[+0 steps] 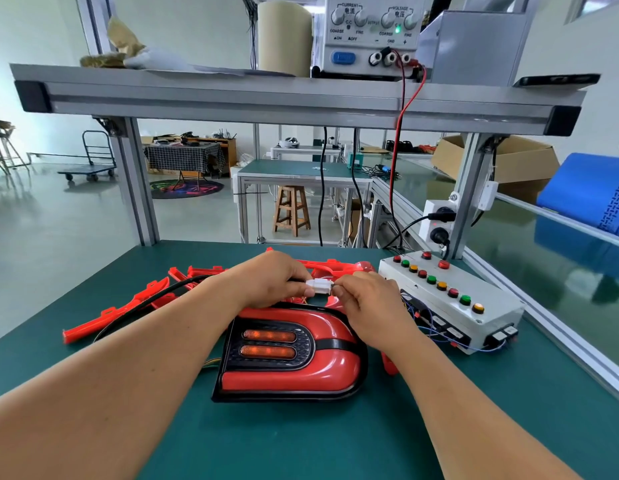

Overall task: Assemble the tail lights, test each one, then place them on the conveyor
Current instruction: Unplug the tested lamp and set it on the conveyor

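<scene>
A red tail light (294, 351) lies on the green workbench (301, 438), its two amber strips glowing. Just beyond it, the left hand (270, 278) and right hand (367, 296) each pinch an end of a white connector (320, 286), beside a button-studded control box (453, 299).

the view is bright and evenly lit, with only soft, faint shadows under the tail light (290, 372) on the green table (301, 445). pale glare streaks its glossy red lens, two amber strips glow inside it, and the floor (59, 216) shines with reflections. the wide lens bows the shelf beam (266, 98) and the far room looks slightly soft.
</scene>
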`<state>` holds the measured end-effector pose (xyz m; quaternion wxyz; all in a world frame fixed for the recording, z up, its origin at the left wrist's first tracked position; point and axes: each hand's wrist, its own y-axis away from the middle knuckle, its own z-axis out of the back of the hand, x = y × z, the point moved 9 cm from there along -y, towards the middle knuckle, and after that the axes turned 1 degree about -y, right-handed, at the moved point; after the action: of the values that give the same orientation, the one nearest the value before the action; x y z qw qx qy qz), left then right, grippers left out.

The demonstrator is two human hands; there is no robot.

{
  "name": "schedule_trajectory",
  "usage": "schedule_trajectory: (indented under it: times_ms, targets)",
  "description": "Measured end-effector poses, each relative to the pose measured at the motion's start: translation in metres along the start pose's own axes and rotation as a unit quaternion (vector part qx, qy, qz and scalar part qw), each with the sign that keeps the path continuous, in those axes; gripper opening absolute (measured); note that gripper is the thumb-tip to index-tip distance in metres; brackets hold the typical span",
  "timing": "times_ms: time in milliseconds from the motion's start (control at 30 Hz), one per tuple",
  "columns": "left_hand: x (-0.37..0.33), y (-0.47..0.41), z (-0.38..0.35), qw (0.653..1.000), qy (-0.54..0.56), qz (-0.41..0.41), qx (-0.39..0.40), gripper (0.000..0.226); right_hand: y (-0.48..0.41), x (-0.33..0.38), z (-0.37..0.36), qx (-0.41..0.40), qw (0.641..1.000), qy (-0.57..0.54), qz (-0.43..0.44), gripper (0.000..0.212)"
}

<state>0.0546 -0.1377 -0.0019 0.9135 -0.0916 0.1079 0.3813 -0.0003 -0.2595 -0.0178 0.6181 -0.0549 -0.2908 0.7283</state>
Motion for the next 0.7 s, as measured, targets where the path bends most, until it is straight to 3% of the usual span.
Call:
schedule_trajectory:
  times_ms: [167, 267, 367, 467, 533, 633, 700]
  targets:
    - [0.027, 0.011, 0.012, 0.999, -0.006, 0.035, -0.035, 0.038, 0.002, -0.028, 0.008, 0.011, 0.998, 0.003, -0.064, 0.022]
    - [0.020, 0.006, 0.006, 0.999, -0.007, 0.025, -0.025, 0.021, -0.001, -0.017, -0.005, 0.034, 0.996, 0.021, -0.077, 0.022]
    - [0.021, 0.000, 0.003, 0.999, -0.009, 0.038, -0.015, 0.023, 0.000, -0.019, -0.011, 0.040, 0.992, 0.084, -0.090, 0.033]
    - [0.030, 0.001, 0.008, 0.998, 0.007, 0.058, -0.029, 0.040, 0.002, -0.006, 0.003, -0.023, 0.999, 0.024, -0.022, 0.033]
    - [0.034, 0.004, 0.007, 0.997, 0.021, 0.068, -0.026, 0.034, 0.003, 0.011, 0.006, -0.032, 0.997, -0.060, 0.039, 0.023]
    - [0.037, 0.010, 0.013, 0.993, 0.070, 0.085, -0.036, 0.014, 0.006, 0.023, -0.010, 0.053, 0.993, -0.101, 0.041, 0.036]
    - [0.039, 0.018, 0.021, 0.988, 0.112, 0.099, -0.038, 0.035, 0.009, 0.018, -0.021, 0.110, 0.986, -0.125, -0.002, 0.047]
